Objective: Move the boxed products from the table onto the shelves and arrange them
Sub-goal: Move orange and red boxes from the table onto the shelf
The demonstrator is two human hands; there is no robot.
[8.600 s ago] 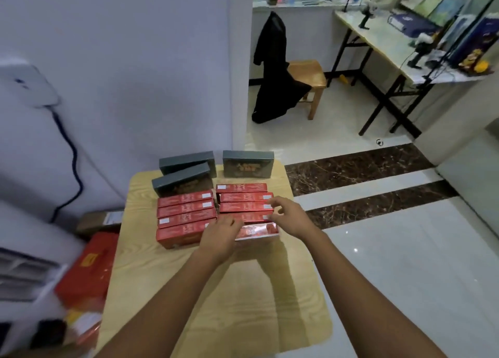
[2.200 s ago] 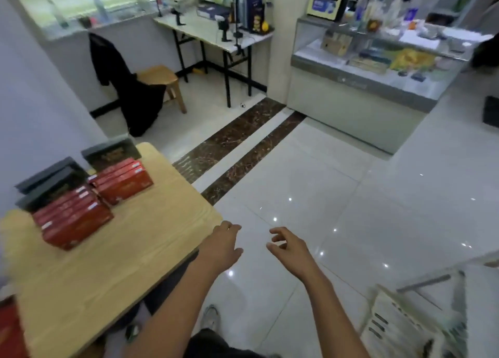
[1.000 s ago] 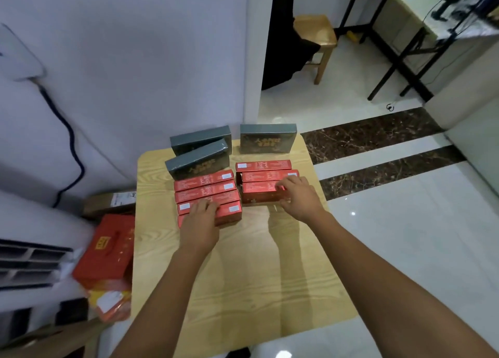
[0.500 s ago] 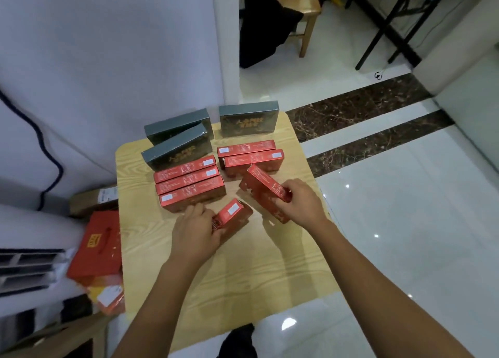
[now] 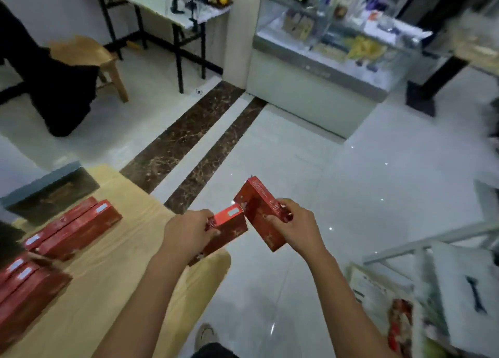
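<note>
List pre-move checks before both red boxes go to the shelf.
1. Left hand grips left red box: ok.
2. Right hand grips right red box: ok.
3. Both boxes lifted off table: ok.
4. Boxes apart from each other: cannot tell, corners overlap in view.
5. Floor toward shelf bare: ok.
6. Free slot on shelf: cannot tell, blurred.

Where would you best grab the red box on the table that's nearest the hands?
Probably the labelled end of the red box, from above and from the near side. It lies flat on the table with a second red box tight against its far long side, so only the near side and ends look free.
</note>
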